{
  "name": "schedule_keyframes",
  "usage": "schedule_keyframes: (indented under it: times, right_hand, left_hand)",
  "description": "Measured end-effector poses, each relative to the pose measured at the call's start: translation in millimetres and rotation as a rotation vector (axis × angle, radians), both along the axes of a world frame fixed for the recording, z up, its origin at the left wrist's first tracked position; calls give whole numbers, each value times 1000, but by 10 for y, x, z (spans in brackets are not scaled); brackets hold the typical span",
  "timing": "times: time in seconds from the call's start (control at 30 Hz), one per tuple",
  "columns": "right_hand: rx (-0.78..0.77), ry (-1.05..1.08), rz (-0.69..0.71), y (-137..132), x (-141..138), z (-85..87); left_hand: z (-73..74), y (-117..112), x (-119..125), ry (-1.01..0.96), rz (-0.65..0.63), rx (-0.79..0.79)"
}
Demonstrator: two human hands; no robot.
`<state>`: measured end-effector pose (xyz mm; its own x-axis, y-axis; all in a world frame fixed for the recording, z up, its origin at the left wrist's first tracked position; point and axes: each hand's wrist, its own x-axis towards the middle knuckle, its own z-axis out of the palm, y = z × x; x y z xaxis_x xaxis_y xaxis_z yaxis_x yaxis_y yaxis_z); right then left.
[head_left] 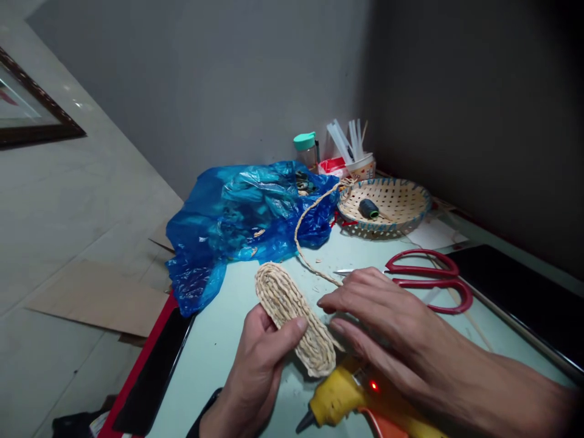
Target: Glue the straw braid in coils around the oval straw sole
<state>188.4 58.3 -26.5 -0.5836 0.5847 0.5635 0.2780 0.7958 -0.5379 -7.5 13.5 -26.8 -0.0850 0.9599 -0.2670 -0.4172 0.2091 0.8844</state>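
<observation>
My left hand [267, 350] grips a flat oval coil of twisted straw cord [296, 313], its thumb pressed on the upper face. The coil is tilted, with its far end pointing up and left. My right hand [387, 325] hovers just to the right of the coil, fingers stretched out and thumb apart. A loose length of the cord [298, 237] runs from the basket and passes behind the right hand's fingers; whether they touch it is hidden. Below that hand lies a yellow hot glue gun [337, 395], its red light lit and its dark nozzle pointing down-left.
Red-handled scissors [424, 267] lie beyond my right hand. A blue plastic bag [246, 213] and a woven basket [392, 204] with a dark thread spool [368, 209] stand farther back. Behind them are a cup of glue sticks [362, 164] and a green-lidded jar [305, 149]. Black panels flank the table [205, 353].
</observation>
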Motion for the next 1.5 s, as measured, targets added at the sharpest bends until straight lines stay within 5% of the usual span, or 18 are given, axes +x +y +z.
schedule_keyframes:
  times: [0.3,0.63,0.8,0.87,0.93,1.1,1.3,1.5]
  right_hand:
    - [-71,18,-50,-141,-96,-87]
    - [182,-39,-234,-177,-222,-149]
    - [179,-84,-271,-109,-138,-160]
    - [132,-138,-232,-83,-77,-130]
    - [89,-211,-176,-70,-32,-89]
    - [131,-343,-21,-92,-24,-53]
    - [175,-307,20,-105,-41,-96]
    - [50,-187,9,4,110,150]
  left_hand:
    - [3,-21,96,74,-4,74]
    - [-17,-5,201,-21,-16,111]
    - [28,79,10,-73,26,116]
    - [99,127,-116,51,113,189]
    - [168,163,-222,373,193,349]
    - [199,138,-274,1095,-125,595]
    - [139,43,-195,1204,-263,700]
    - [146,37,-233,1230,-218,737]
